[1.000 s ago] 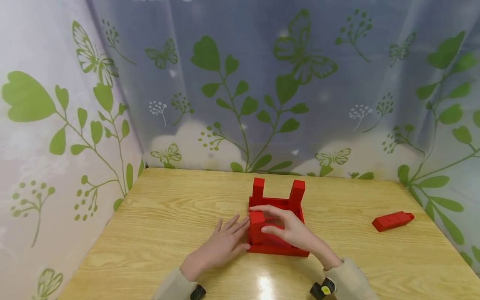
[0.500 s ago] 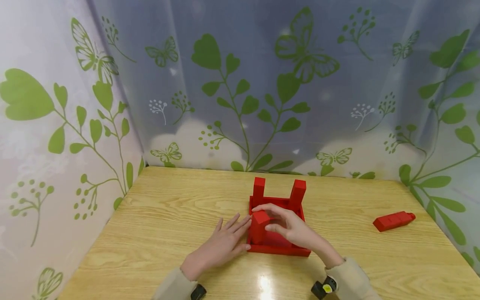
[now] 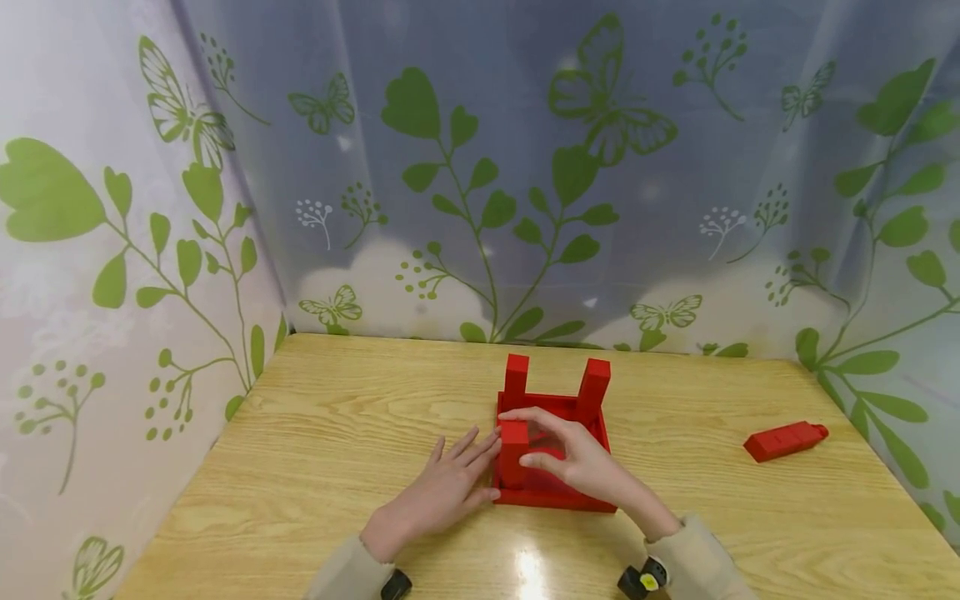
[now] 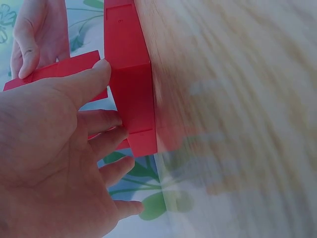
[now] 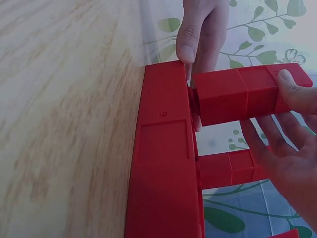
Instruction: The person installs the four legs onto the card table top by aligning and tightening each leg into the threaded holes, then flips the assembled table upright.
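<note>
A shallow red square frame (image 3: 555,502) lies on the table with red square legs standing up from it, like a small upturned table. My right hand (image 3: 588,467) grips the near-left leg (image 3: 514,454) by its upper end, thumb on one side and fingers on the other. In the right wrist view, a narrow neck shows between this leg and the frame's corner. My left hand (image 3: 435,492) rests against the frame's left side, fingers stretched out and thumb at the near corner. Two more legs stand at the back corners, the far-left leg (image 3: 516,379) and the far-right leg (image 3: 594,387).
A loose red leg (image 3: 786,442) with a rounded knob at one end lies on the right of the wooden table (image 3: 337,400). Behind and to the left hangs a curtain (image 3: 480,167) printed with green leaves and butterflies.
The near-left leg has turned in my right fingers: half a second ago an edge faced forward, now a flat side does. My left hand stays in place against the frame.
</note>
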Tool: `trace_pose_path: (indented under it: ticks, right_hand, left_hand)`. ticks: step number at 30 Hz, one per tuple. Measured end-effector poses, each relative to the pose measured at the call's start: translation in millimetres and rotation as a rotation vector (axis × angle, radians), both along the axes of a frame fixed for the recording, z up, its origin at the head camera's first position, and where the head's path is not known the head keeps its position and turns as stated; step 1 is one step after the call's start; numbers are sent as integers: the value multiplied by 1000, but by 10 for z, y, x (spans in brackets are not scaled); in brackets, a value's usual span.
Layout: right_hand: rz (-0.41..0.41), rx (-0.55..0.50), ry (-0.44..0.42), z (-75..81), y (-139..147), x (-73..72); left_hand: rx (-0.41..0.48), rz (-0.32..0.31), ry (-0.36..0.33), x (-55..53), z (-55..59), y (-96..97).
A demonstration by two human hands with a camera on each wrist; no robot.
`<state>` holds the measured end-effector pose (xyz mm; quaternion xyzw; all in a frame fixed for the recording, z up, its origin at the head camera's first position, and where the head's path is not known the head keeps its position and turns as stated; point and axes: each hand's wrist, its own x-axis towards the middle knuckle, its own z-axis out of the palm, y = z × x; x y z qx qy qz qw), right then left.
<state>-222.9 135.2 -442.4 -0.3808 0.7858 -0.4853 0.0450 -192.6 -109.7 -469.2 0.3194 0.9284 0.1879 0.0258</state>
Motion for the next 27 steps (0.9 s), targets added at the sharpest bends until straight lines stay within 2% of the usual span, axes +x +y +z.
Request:
trace_pose_path:
  ticks: [5,14,20,27]
  right_hand:
    - [-42,12,-2,-16,-10,1]
    - [-128,10,108,-60,-82,10]
    - [-120,30,47,-42,-79,27]
    - [-116,61,86,-36,-67,16]
  left_hand:
    - [-4,3,2,6,-9,-3]
    - [0,3,2,16,-4,-1]
    - [6,0,4,11,-6,2]
    - [17,-7,0,3,-11,-7]
